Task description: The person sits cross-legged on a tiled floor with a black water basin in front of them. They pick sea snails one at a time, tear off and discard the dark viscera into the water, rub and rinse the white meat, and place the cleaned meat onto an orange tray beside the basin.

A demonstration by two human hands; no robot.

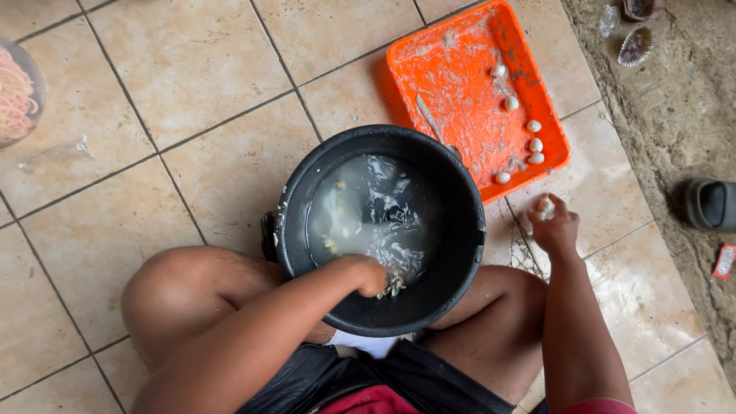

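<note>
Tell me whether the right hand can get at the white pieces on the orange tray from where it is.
Probably yes. The right hand holds a white piece just off the orange tray, and nothing lies between it and the white pieces.

- A single head-worn view looks almost straight down from above a seated person, near enough that their bare knees and forearms fill the lower frame.
- The round black pot of cloudy water (381,230) sits centre frame, the orange plastic tray (460,69) upper right.
- Beige floor tiles (153,153) fill the left.
</note>
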